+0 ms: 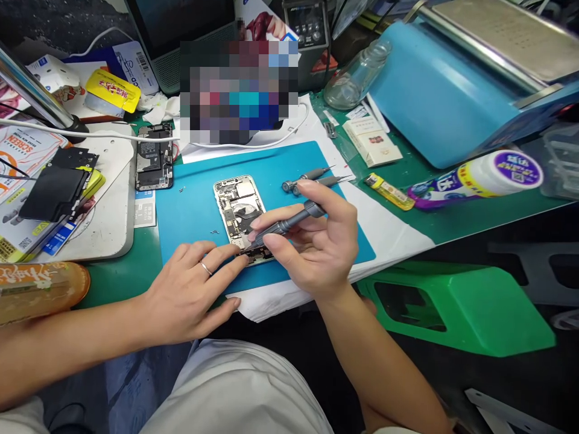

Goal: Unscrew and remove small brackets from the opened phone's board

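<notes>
My right hand (322, 244) pinches the driver (289, 224), tip at six o'clock on the phone (239, 208) atop the mat (194, 199), my left hand (187, 289) loosely spread at its seven o'clock edge: likely loosening or tightening, which calls for a steady turn.

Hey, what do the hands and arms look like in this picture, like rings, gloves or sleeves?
Both hands are ungloved. The left hand wears a slim silvery ring on one finger; no ring shows on the right hand. Both forearms are bare, without watch or bracelet. Pale fabric, perhaps a sleeve, shows beside the left arm.
</notes>
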Motion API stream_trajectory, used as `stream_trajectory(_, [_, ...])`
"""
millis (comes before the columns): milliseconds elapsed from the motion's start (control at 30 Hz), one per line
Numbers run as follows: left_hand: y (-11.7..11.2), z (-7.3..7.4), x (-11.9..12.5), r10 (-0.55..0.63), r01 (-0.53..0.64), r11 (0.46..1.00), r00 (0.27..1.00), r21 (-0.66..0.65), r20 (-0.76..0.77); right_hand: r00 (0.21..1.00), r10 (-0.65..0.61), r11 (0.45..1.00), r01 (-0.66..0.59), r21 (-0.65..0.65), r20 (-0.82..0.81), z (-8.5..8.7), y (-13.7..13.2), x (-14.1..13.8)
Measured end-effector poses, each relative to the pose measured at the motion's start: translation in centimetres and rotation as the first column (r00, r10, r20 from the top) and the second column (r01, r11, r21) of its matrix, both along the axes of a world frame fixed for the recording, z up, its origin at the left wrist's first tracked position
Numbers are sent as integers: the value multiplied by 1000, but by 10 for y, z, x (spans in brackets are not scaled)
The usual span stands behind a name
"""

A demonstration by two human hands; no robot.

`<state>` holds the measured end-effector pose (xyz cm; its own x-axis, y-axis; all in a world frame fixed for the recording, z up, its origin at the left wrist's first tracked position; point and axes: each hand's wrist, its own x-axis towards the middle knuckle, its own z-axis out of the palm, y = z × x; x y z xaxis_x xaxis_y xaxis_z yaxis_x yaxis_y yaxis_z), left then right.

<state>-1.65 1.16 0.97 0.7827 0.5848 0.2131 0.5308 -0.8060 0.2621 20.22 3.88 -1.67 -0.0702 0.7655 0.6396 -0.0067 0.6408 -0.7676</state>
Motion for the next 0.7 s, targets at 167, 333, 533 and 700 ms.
stream_trajectory(167, [-1,1,-1,-19,19,1000,1000,1,14,999,31,999,-31,8,8,0,-1,0])
stream_trajectory(333, [-1,3,0,-15,15,1000,1000,0,25,1000,-29,999,28,44,12,1,0,0])
stream_trajectory(533, [0,3,0,12,-12,1000,1000,17,18,989,-143,987,145,66,-42,2,3,0])
stream_trajectory(700, [2,2,2,25,-25,999,1000,30,3,996,-88,995,89,34,-14,2,2,1])
